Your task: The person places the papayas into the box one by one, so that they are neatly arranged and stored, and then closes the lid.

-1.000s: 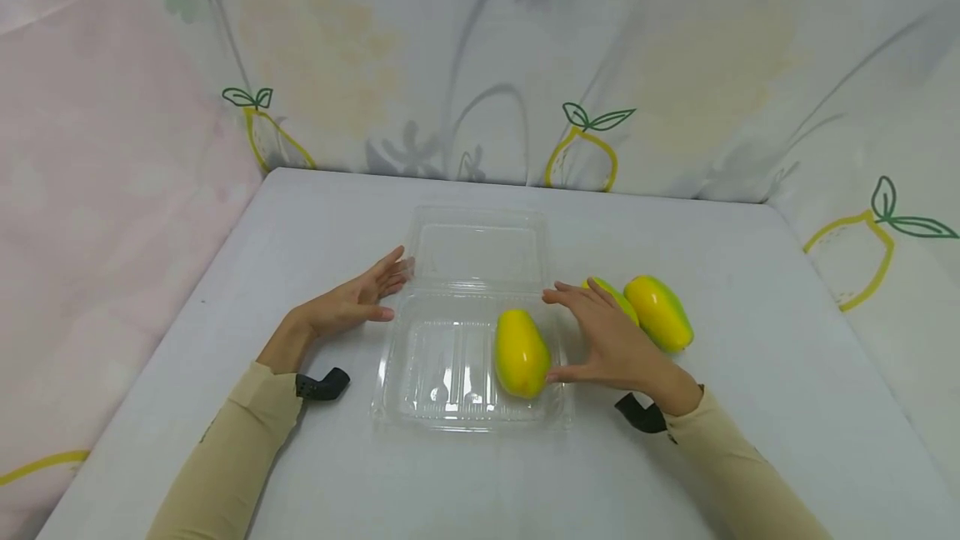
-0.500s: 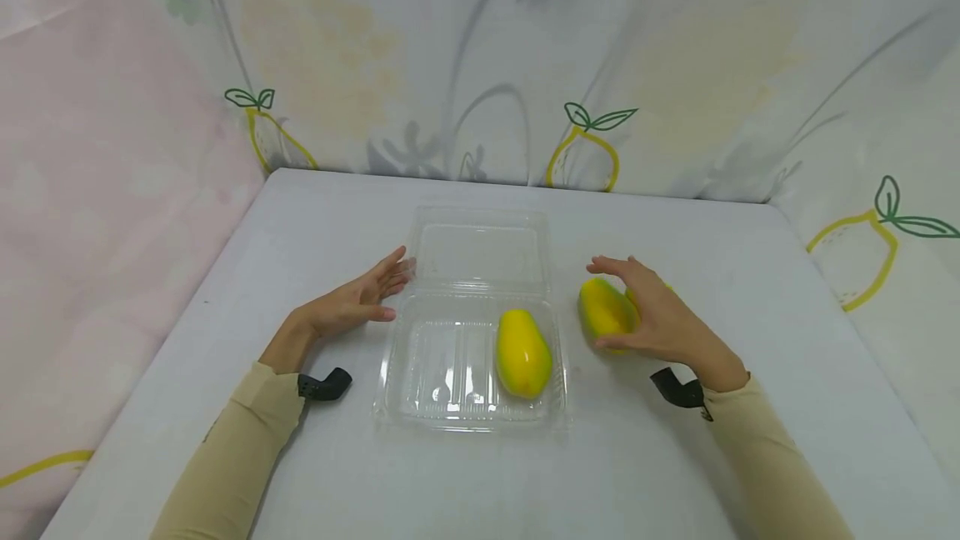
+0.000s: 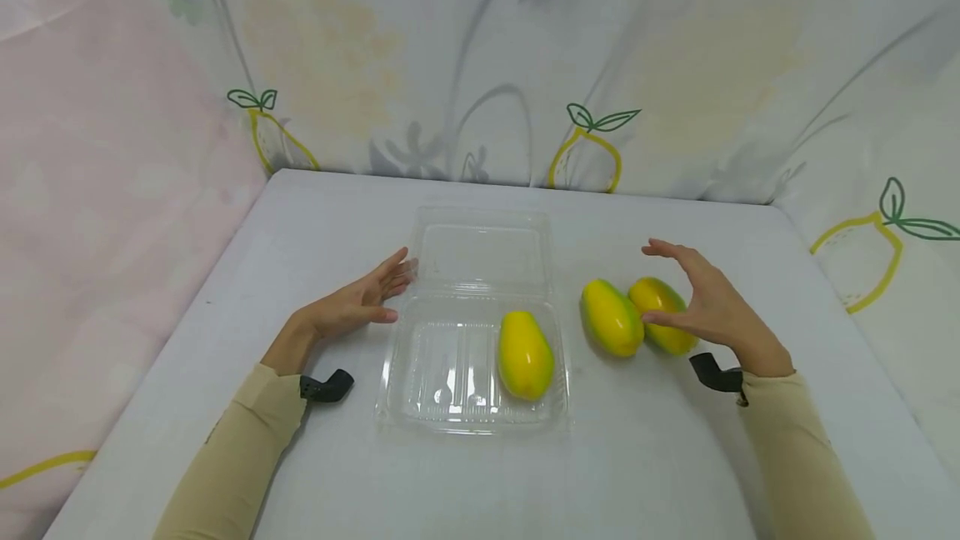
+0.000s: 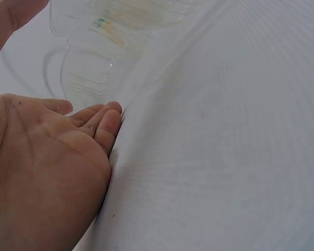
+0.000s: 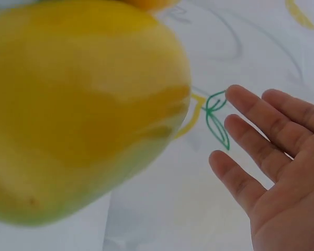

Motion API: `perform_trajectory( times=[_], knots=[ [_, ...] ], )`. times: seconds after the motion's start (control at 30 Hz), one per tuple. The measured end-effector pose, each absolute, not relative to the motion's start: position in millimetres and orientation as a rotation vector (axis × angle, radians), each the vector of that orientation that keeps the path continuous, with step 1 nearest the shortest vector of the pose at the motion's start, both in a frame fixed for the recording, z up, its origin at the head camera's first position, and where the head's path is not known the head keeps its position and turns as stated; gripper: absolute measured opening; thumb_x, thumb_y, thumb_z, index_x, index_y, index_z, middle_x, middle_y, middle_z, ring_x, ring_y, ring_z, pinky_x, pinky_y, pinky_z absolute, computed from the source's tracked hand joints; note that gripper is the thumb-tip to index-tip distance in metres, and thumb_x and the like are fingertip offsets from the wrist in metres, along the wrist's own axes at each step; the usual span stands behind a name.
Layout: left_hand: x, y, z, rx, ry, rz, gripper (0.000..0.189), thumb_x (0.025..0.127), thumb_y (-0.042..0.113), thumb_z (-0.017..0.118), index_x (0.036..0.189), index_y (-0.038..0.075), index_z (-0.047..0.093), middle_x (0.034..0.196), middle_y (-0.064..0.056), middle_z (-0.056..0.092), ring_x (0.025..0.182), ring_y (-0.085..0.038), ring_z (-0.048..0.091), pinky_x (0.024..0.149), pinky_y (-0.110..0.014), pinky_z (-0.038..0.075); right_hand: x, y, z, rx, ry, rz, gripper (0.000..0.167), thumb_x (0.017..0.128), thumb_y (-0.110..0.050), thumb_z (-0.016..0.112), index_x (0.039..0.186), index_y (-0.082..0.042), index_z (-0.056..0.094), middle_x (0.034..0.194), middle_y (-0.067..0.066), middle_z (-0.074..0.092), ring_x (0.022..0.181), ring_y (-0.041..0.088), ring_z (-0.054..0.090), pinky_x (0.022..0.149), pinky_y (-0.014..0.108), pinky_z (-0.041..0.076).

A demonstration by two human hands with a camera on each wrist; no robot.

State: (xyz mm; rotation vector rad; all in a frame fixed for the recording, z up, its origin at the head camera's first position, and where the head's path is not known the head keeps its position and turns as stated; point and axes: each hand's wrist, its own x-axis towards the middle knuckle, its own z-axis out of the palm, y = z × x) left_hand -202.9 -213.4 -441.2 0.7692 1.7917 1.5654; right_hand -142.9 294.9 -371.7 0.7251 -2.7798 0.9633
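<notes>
A clear plastic clamshell box (image 3: 442, 357) lies open with its lid (image 3: 483, 248) folded back. One yellow-green, papaya-like fruit (image 3: 526, 357) sits in the right part of its base. My left hand (image 3: 348, 302) is at the box's left side, fingers extended, its tips by the lid's edge; in the left wrist view its palm (image 4: 47, 151) holds nothing. Right of the box lie two more such fruits, the nearer-left one (image 3: 612, 319) and the far-right one (image 3: 660, 307). My right hand (image 3: 720, 307) is spread beside the far-right fruit, thumb overlapping it in view; contact is unclear.
A white tabletop (image 3: 630, 473) carries everything. Behind it hangs a pale backdrop cloth (image 3: 480, 65) with lemon drawings, reaching down both sides. Black wrist mounts (image 3: 326, 387) stick out near both cuffs.
My right hand has moved right, from beside the fruit in the box, past the nearer-left loose fruit, to the far-right one. My left hand and the box have stayed put.
</notes>
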Motion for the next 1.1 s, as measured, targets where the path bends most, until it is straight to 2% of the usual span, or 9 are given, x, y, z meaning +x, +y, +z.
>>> perform_trajectory(
  times=[0.17, 0.3, 0.53, 0.7, 0.9, 1.1],
  knots=[
    [-203, -213, -442, 0.767, 1.795, 1.568, 0.099, 0.093, 0.007, 0.060, 0.156, 0.015, -0.016, 0.165, -0.013, -0.011, 0.150, -0.042, -0.003, 0.118, -0.061, 0.007, -146, 305, -375, 0.661, -2.848, 0.992, 0.088, 0.072, -0.016, 0.087, 0.146, -0.007, 0.040, 0.143, 0.016, 0.049, 0.132, 0.040, 0.038, 0.105, 0.067, 0.031],
    [-202, -213, -441, 0.766, 1.800, 1.564, 0.099, 0.093, 0.007, 0.060, 0.156, 0.015, -0.016, 0.165, -0.013, -0.011, 0.150, -0.042, -0.002, 0.118, -0.062, 0.009, -147, 311, -378, 0.619, -2.922, 1.020, 0.083, 0.077, -0.017, 0.083, 0.146, -0.005, 0.039, 0.145, 0.018, 0.047, 0.128, 0.046, 0.040, 0.102, 0.068, 0.033],
    [-203, -213, -442, 0.757, 1.797, 1.568, 0.099, 0.093, 0.007, 0.061, 0.156, 0.016, -0.016, 0.165, -0.012, -0.010, 0.151, -0.041, -0.002, 0.119, -0.060, 0.007, -150, 323, -384, 0.521, -3.039, 1.036, 0.080, 0.082, -0.024, 0.079, 0.148, -0.009, 0.038, 0.150, 0.018, 0.042, 0.128, 0.052, 0.040, 0.101, 0.071, 0.032],
    [-204, -212, -442, 0.752, 1.798, 1.568, 0.100, 0.093, 0.008, 0.061, 0.156, 0.016, -0.016, 0.165, -0.012, -0.010, 0.151, -0.040, -0.002, 0.119, -0.060, 0.007, -152, 333, -388, 0.545, -3.139, 1.077, 0.083, 0.084, -0.028, 0.078, 0.151, -0.013, 0.033, 0.155, 0.017, 0.034, 0.132, 0.050, 0.037, 0.101, 0.070, 0.033],
    [-204, -212, -443, 0.755, 1.791, 1.567, 0.100, 0.093, 0.009, 0.062, 0.156, 0.016, -0.016, 0.165, -0.012, -0.010, 0.151, -0.040, -0.002, 0.119, -0.061, 0.008, -152, 338, -393, 0.635, -3.191, 1.165, 0.087, 0.083, -0.025, 0.078, 0.153, -0.008, 0.029, 0.155, 0.019, 0.033, 0.137, 0.040, 0.032, 0.107, 0.066, 0.030],
    [-204, -213, -442, 0.756, 1.793, 1.565, 0.100, 0.093, 0.009, 0.062, 0.156, 0.016, -0.016, 0.165, -0.011, -0.010, 0.151, -0.041, -0.002, 0.118, -0.060, 0.009, -152, 340, -395, 0.626, -3.286, 1.194, 0.094, 0.083, -0.028, 0.078, 0.156, -0.014, 0.020, 0.158, 0.025, 0.023, 0.135, 0.050, 0.032, 0.103, 0.074, 0.028]
  ],
)
